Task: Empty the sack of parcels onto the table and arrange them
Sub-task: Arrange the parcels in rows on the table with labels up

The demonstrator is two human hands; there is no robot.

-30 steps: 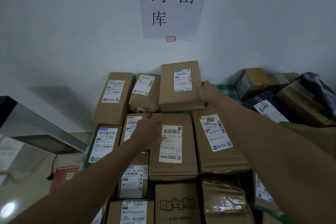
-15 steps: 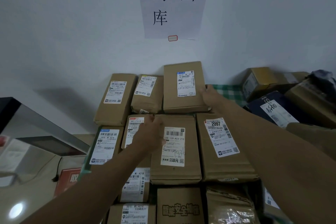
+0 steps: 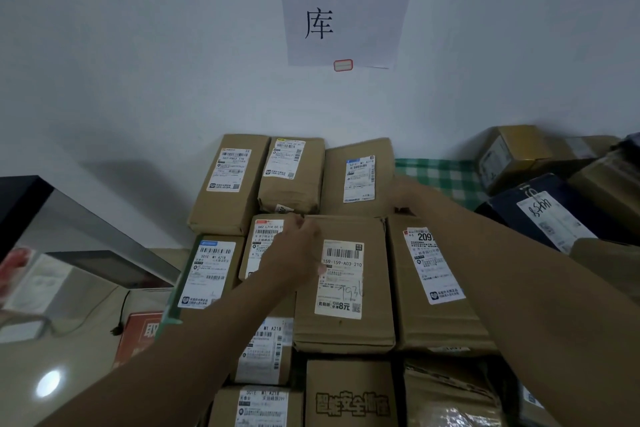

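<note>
Brown cardboard parcels (image 3: 343, 291) laid label-up in rows for reading; left hand (image 3: 294, 253) rests curled on one; right hand (image 3: 410, 192) blurred, grip indeterminable.

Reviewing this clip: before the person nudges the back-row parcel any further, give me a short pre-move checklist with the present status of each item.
1. Right hand touching the back-row parcel at its lower right corner: ok.
2. Grip on that parcel: cannot tell, fingers blurred.
3. Left hand steadying the middle parcel: ok, resting on its upper left part.
4. Back-row parcel square with its neighbour: not ok, it sits tilted.
5. Bare checked cloth to its right: ok.
6. Sack emptied: cannot tell, no sack in view.
</note>
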